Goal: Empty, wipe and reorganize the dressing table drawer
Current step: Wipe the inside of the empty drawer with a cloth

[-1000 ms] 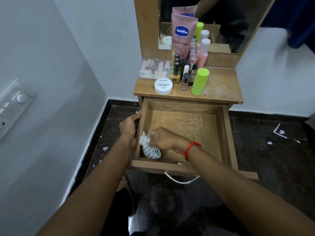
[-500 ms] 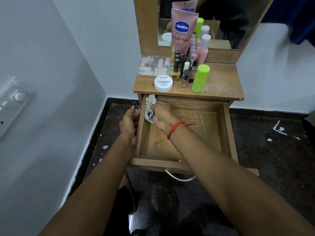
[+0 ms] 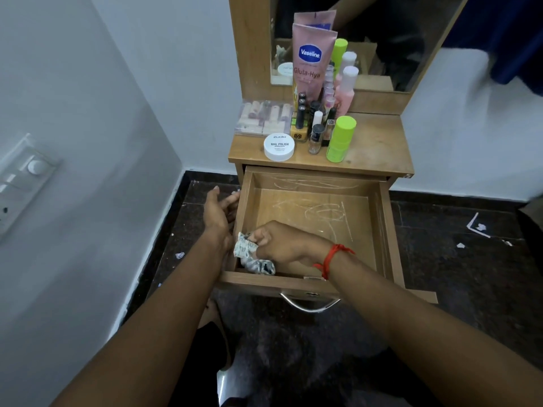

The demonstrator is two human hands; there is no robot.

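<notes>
The wooden drawer [image 3: 385, 230] of the dressing table stands pulled out, with nothing lying on its scratched bottom. My right hand [image 3: 279, 245], with a red thread at the wrist, is shut on a crumpled white patterned cloth [image 3: 252, 257] pressed into the drawer's front left corner. My left hand [image 3: 217, 212] rests against the outside of the drawer's left wall, fingers apart, holding nothing.
On the table top [image 3: 379, 151] stand a pink Vaseline tube [image 3: 311, 60], a white nail polish jar [image 3: 279, 146], a green bottle [image 3: 340, 139], a clear box of lipsticks [image 3: 264, 117] and several small bottles. A mirror is behind. White wall at left; dark floor with paper scraps.
My right hand has dragged the cloth from the drawer's back left corner down to its front left corner. My left hand stays at the drawer's left side.
</notes>
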